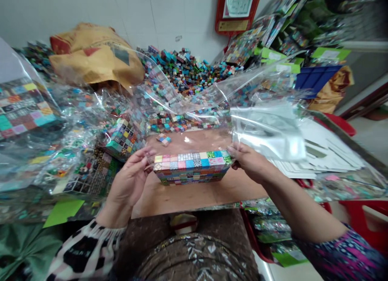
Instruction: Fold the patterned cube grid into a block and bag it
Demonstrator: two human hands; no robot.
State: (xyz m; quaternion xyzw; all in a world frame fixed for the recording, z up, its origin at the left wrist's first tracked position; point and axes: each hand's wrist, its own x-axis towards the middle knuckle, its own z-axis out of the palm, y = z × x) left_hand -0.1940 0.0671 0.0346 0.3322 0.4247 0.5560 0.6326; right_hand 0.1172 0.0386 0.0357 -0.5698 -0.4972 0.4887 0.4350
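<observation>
A long block of small printed cubes point(189, 172) in many colours sits in front of me, inside or behind a clear plastic bag point(209, 96) that rises beyond it. My left hand point(133, 174) pinches the bag's plastic beside the block's left end. At the right end, my right hand point(247, 159) is closed on the bag in the same way. Beneath lies a brown board point(182, 202). A few loose cubes point(164, 139) rest on the board behind the block.
A big heap of loose cubes point(184, 70) lies against the wall, next to a brown paper sack point(97, 56). Bagged cubes point(121, 139) crowd the left. To the right are flat clear bags point(268, 131), white cards point(327, 151) and a blue bin point(315, 79).
</observation>
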